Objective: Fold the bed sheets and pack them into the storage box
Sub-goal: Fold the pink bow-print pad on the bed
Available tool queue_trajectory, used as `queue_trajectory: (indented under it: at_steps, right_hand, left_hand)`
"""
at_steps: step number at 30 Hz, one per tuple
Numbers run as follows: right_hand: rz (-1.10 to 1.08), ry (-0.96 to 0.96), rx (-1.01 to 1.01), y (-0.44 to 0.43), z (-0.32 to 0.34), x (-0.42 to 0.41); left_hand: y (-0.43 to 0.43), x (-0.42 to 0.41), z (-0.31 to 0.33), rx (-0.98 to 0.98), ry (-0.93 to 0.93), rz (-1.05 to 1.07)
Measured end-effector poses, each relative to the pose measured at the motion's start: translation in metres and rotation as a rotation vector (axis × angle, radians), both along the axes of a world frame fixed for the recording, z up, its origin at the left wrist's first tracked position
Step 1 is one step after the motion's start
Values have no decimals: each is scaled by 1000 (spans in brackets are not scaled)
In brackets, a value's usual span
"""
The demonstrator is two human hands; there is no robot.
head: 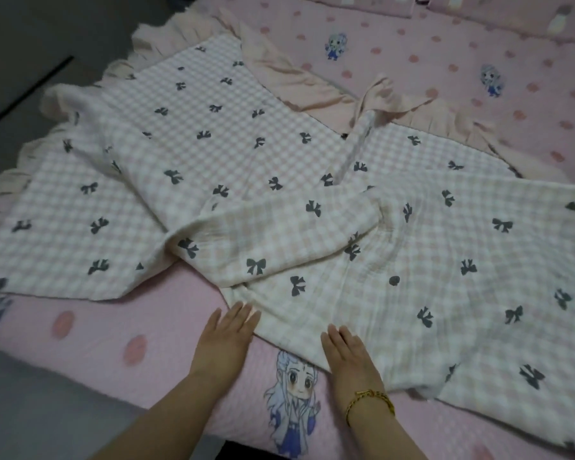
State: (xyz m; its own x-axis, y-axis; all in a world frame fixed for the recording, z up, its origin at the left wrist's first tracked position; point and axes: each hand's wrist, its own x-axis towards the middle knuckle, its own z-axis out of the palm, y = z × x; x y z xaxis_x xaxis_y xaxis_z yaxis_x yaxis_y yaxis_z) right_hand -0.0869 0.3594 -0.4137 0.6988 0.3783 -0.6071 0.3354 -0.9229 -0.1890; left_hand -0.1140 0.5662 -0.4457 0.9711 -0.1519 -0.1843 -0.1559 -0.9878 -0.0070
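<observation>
Bed sheet (412, 260) lies crumpled ahead, long axis rightward; right hand (349, 356) flat on its edge, left hand (224, 340) flat at its corner.

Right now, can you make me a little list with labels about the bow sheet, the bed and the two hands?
sheet: checked sheet with dark bows, spread out and rumpled, with loose folds across the middle
frill: peach ruffled border along its far side
under it: pink dotted bed cover with cartoon figures
left hand: flat, fingers straight, fingertips at the sheet's near edge
right hand: flat on the sheet's near edge, gold bracelet on the wrist
storage box: not in view
</observation>
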Motion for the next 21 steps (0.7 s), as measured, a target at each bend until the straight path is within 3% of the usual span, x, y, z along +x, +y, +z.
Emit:
queue_trajectory:
  at_steps: [3,6,8,10,13,14,17,19,21]
  right_hand:
    - [-6,40,-57,7,17,-2]
    - [-45,-22,-29,29,39,-2]
    - [-25,-182,24,71,55,4]
    - [-8,-333,94,120,69,15]
    - [143,-526,156,204,60,36]
    - [198,-512,152,236,54,42]
    - [292,-428,-18,307,46,60]
    - [345,-269,-144,336,45,77]
    - [336,-170,-240,355,48,95]
  left_hand:
    - [18,-22,11,-11,147,70]
    - [61,-26,42,-74,31,403]
    - [105,-26,54,-13,-42,592]
    - [146,-22,66,-16,34,683]
    - [216,-17,52,39,82,636]
    - [245,-14,41,57,95,617]
    - [321,-1,11,84,-41,406]
    - [355,6,-1,124,0,161]
    - [388,24,-1,58,53,96]
